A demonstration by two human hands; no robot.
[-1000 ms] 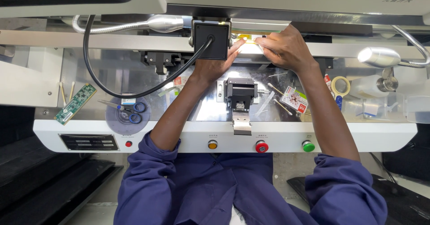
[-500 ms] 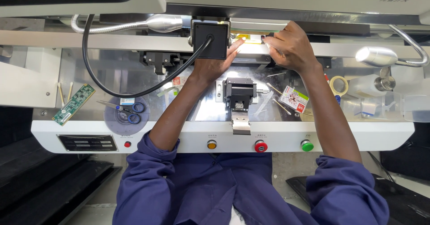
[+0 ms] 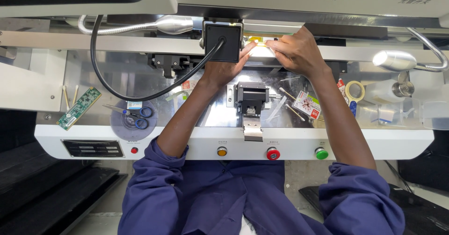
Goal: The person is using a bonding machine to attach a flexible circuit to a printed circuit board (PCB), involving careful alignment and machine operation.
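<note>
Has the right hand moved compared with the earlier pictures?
Yes. The right hand moved slightly left along the lit strip, toward the black square box.

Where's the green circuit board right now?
The green circuit board lies at the far left of the metal bench, beside the blue-handled scissors.

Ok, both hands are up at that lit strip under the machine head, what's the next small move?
Probably ease the strip level along the rail before letting go. The right hand covers its right part, the left hand only touches its left end beside the black box, so whether it is seated cannot be told.
</note>
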